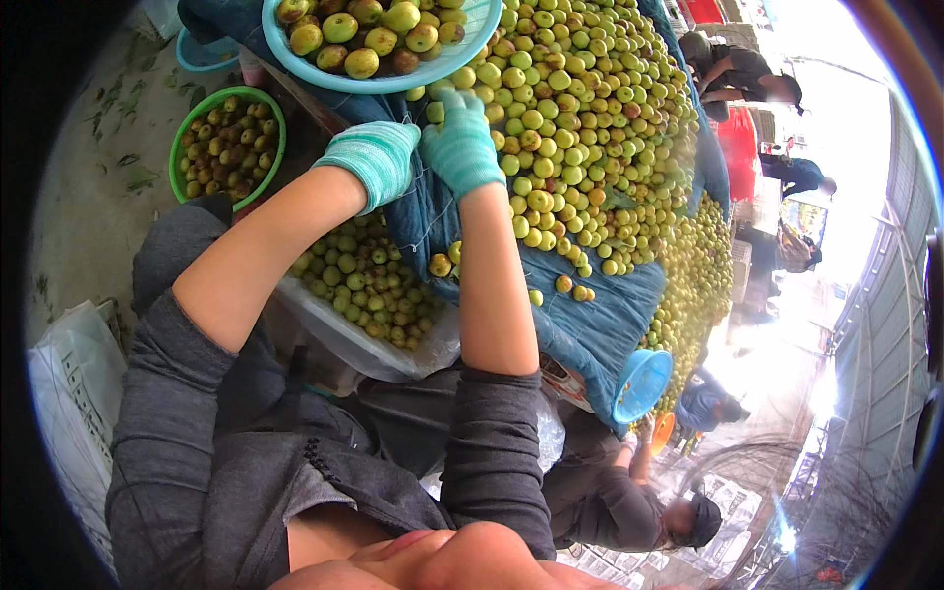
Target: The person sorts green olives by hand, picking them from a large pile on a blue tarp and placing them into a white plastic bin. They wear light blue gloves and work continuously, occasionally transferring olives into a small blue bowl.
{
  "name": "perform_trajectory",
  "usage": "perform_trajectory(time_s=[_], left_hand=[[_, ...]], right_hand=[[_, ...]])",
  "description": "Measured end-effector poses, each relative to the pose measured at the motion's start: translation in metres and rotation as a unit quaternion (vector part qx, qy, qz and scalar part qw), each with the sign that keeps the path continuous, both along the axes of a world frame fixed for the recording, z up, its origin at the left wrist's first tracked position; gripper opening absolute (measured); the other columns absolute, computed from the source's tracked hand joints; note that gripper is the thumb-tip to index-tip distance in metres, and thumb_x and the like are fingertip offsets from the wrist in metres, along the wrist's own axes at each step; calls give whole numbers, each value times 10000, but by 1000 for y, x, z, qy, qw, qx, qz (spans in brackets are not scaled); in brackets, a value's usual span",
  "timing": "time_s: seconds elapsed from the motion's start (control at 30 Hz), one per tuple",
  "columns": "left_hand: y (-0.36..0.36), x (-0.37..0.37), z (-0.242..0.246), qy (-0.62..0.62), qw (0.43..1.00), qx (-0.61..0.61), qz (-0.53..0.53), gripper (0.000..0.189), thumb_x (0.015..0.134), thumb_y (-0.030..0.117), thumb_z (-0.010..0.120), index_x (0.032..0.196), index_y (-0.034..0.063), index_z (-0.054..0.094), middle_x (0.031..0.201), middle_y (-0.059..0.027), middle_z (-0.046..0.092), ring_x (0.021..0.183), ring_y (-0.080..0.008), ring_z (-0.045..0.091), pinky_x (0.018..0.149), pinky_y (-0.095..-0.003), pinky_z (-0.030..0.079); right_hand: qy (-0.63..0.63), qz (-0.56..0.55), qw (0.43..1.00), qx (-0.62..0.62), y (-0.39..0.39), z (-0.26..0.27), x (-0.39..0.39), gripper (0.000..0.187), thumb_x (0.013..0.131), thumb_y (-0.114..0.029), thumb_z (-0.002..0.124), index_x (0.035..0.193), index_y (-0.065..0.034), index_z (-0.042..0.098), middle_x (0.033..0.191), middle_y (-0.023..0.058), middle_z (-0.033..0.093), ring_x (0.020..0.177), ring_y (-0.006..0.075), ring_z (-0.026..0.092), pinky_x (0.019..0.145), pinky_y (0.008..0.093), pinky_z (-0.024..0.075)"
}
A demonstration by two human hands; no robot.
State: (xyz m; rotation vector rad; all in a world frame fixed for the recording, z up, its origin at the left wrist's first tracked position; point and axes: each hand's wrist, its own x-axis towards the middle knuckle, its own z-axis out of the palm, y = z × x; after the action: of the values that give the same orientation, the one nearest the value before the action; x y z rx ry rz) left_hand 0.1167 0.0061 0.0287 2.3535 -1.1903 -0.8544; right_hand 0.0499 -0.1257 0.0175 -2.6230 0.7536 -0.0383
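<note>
My left hand [369,164], in a striped green-and-white knitted glove, is curled at the edge of a blue cloth [601,299]. Its fingertips are close to my right hand, and whether they hold anything is hidden. My right hand [466,144], in a similar green glove, reaches to the near edge of a large heap of small green and brown fruit [590,118], which look like jujubes. Some fruit lies right by its fingers; a grip cannot be made out. Just beyond both hands is a light blue plastic basket [324,76] of larger, browner fruit.
A green basket [174,162] of brownish fruit stands at left. Below my forearms is a plastic-lined container [346,346] of green fruit. A blue basin [641,387] tilts at the cloth's right end, near a co-worker [619,501]. Loose threads hang from the cloth.
</note>
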Motion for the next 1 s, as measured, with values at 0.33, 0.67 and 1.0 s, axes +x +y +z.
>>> perform_trajectory(time_s=[0.33, 0.67, 1.0], left_hand=[[5, 5, 0, -18, 999, -12, 28, 223, 881, 143, 553, 1080, 77, 632, 1049, -183, 680, 978, -380, 652, 845, -488, 527], [-1, 7, -6, -18, 1000, 9, 23, 193, 894, 190, 572, 1051, 91, 622, 965, -188, 672, 923, -379, 639, 847, -485, 510], [-1, 3, -8, -32, 999, -21, 10, 176, 910, 185, 569, 1048, 86, 615, 968, -184, 671, 905, -375, 642, 834, -471, 517]], right_hand=[[-49, -115, 992, -20, 0, -49, 49, 554, 719, -269, 822, 1209, -102, 626, 1239, 197, 520, 1061, 350, 581, 937, 391, 505], [-103, -125, 986, 32, 7, -46, 18, 430, 739, -190, 758, 1152, -148, 645, 1316, 265, 443, 998, 407, 627, 888, 434, 540], [-78, -112, 989, 52, 37, -35, -76, 436, 773, -178, 771, 1180, -103, 634, 1192, 173, 528, 1000, 326, 613, 876, 384, 537]])
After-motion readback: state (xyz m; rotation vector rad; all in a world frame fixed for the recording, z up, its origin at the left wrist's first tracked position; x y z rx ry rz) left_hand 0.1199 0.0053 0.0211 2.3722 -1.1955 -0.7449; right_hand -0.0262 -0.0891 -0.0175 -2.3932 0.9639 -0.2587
